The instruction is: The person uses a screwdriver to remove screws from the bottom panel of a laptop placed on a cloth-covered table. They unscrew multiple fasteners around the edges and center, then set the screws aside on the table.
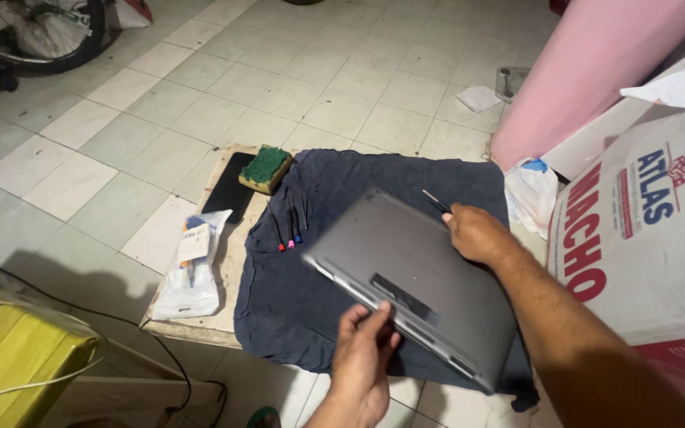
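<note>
From the head camera, a closed grey metal laptop (414, 281) is held underside up, tilted, above a dark blue cloth (295, 293) spread over a low pale board (227, 261) on the tiled floor (200, 103). The left hand (362, 357) grips the laptop's near long edge, thumb on top and fingers curled beneath. The right hand (477, 234) is closed on the laptop's far corner and also pinches a thin dark tool (436, 202) that sticks out past the fingers over the cloth's far right part.

On the cloth's left side, near the board's far left corner, lie three slim dark tools with red, pink and blue tips (288, 230), side by side. Just beyond them a yellow sponge with a green scouring top (265, 168) sits at the cloth's far left edge, partly on a flat black rectangular slab (227, 190). A clear plastic bag with small items inside (188, 265) lies across the board's left edge.

To the right stands a white cardboard box with red and blue print (644, 230), a crumpled white plastic bag (531, 194) beside it, and a pink roll (588, 71) behind. A yellow box under clear plastic (9, 349) is at lower left.
</note>
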